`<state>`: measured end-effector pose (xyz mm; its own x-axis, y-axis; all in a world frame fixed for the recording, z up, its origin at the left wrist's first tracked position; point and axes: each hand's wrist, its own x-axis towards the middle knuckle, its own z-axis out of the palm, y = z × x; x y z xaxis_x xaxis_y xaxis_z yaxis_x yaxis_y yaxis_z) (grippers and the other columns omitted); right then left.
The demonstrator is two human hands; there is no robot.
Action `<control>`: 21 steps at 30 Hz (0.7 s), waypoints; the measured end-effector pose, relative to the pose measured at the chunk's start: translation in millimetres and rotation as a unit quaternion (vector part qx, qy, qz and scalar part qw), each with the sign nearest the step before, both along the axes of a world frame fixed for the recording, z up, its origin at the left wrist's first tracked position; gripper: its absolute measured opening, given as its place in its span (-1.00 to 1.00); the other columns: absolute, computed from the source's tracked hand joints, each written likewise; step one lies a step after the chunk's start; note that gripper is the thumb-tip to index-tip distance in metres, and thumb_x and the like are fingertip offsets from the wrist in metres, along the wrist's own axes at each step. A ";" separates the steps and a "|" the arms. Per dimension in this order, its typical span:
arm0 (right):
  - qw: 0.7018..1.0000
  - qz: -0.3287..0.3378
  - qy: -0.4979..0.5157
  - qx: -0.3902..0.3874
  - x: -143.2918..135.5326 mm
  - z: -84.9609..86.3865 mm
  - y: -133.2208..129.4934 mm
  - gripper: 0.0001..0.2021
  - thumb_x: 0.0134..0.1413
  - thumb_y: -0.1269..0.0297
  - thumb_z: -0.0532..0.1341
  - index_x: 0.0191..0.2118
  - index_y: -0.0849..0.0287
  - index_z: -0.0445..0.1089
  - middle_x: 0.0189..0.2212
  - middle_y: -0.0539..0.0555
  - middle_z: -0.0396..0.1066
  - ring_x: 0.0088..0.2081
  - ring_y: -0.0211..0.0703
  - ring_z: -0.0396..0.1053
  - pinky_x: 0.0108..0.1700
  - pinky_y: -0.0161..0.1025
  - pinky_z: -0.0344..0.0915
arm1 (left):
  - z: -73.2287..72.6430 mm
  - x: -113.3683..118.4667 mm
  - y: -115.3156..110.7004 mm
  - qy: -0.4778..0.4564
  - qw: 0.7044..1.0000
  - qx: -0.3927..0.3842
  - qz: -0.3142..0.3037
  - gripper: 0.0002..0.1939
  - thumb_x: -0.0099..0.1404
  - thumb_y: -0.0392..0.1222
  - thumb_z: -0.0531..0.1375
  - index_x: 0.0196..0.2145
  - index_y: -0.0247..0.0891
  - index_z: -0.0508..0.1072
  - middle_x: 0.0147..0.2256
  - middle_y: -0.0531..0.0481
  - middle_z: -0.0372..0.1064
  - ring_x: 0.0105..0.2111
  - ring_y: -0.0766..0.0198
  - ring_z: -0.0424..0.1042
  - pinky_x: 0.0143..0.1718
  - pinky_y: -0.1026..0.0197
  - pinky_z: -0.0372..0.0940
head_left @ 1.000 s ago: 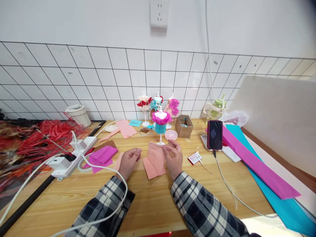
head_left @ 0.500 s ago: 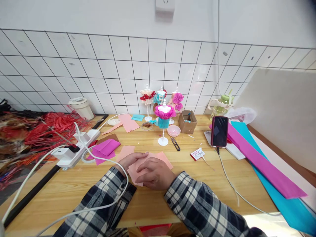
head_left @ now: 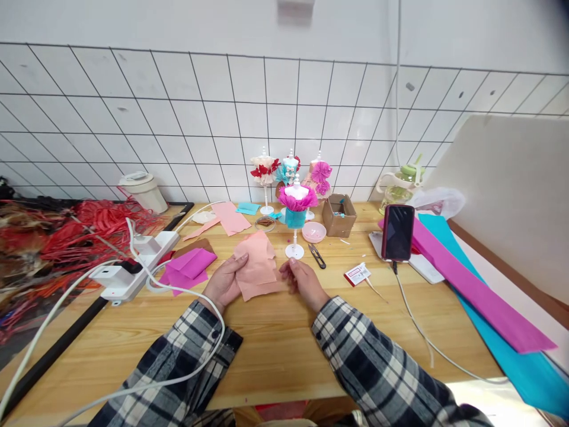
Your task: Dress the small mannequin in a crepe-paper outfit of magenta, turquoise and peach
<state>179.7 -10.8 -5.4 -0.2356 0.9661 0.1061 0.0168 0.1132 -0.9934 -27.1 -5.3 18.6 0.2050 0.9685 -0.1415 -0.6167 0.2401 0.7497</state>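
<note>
You are wearing one head camera that is looking forward and down over the near edge of the wooden tabletop [head_left: 275,356], with your plaid sleeves [head_left: 377,356] entering from below. It is facing the white tiled wall [head_left: 208,130], seeing your left hand [head_left: 224,281] and right hand [head_left: 306,286] from close above and the front miniature dress form [head_left: 296,218] from farther off. Its wide view is spanning from the power strip [head_left: 127,290] on the left to the turquoise paper [head_left: 502,338] on the right.
</note>
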 end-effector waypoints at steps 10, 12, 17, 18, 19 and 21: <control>0.969 0.094 0.222 -0.054 2.0 11.4 -0.3 -0.30 0.07 -0.06 0.16 0.28 -0.06 -0.07 0.04 0.05 0.34 0.03 -0.09 0.31 -0.04 -0.17 0.27 | 3.3 18.1 -16.5 0.097 0.987 0.006 -0.129 -0.42 0.07 -0.35 0.32 0.07 -0.28 0.32 -0.14 -0.19 0.50 -0.21 0.10 0.52 -0.15 0.15 0.38; 0.965 0.119 0.229 -0.045 2.2 15.2 -3.3 -0.15 -0.01 0.02 0.26 0.31 -0.06 -0.22 0.01 0.06 0.37 0.01 -0.08 0.34 0.02 -0.12 0.24 | 5.1 21.8 -19.3 0.100 0.986 0.029 -0.129 -0.29 0.04 -0.35 0.33 0.14 -0.18 0.24 -0.08 -0.15 0.47 -0.14 0.07 0.49 -0.10 0.12 0.35; 0.948 0.174 0.259 -0.056 -3.2 19.1 -8.6 -0.09 -0.10 0.19 0.35 0.29 -0.06 -0.19 0.02 0.08 0.36 -0.03 -0.08 0.38 0.04 -0.05 0.26 | 6.5 28.4 -21.4 0.134 0.987 0.045 -0.079 -0.13 0.03 -0.34 0.34 0.23 -0.04 0.08 0.02 -0.08 0.39 -0.04 0.10 0.42 -0.02 0.15 0.30; 0.947 0.173 0.264 -0.057 -4.9 18.8 -9.0 -0.13 -0.12 0.21 0.36 0.27 -0.05 -0.13 0.04 0.08 0.34 -0.01 -0.08 0.36 0.05 -0.05 0.25 | 6.0 29.5 -21.4 0.144 0.986 0.050 -0.062 -0.13 0.03 -0.33 0.34 0.23 -0.04 0.07 0.03 -0.07 0.38 -0.03 0.11 0.42 -0.03 0.15 0.31; 0.948 0.163 0.267 -0.058 -6.6 18.1 -9.0 -0.16 -0.15 0.23 0.37 0.24 -0.03 -0.06 0.06 0.09 0.32 0.01 -0.07 0.35 0.06 -0.06 0.25 | 5.4 30.5 -21.5 0.152 0.985 0.059 -0.050 -0.14 0.04 -0.32 0.34 0.22 -0.04 0.07 0.03 -0.07 0.38 -0.03 0.10 0.41 -0.04 0.15 0.31; 0.955 0.128 0.262 -0.062 -9.4 15.8 -8.3 -0.22 -0.20 0.25 0.40 0.17 0.04 0.06 0.07 0.11 0.30 0.03 -0.06 0.33 0.07 -0.07 0.25 | 4.3 32.3 -22.3 0.162 0.982 0.078 -0.053 -0.18 0.04 -0.31 0.34 0.20 -0.07 0.11 0.03 -0.09 0.37 -0.03 0.06 0.41 -0.07 0.13 0.33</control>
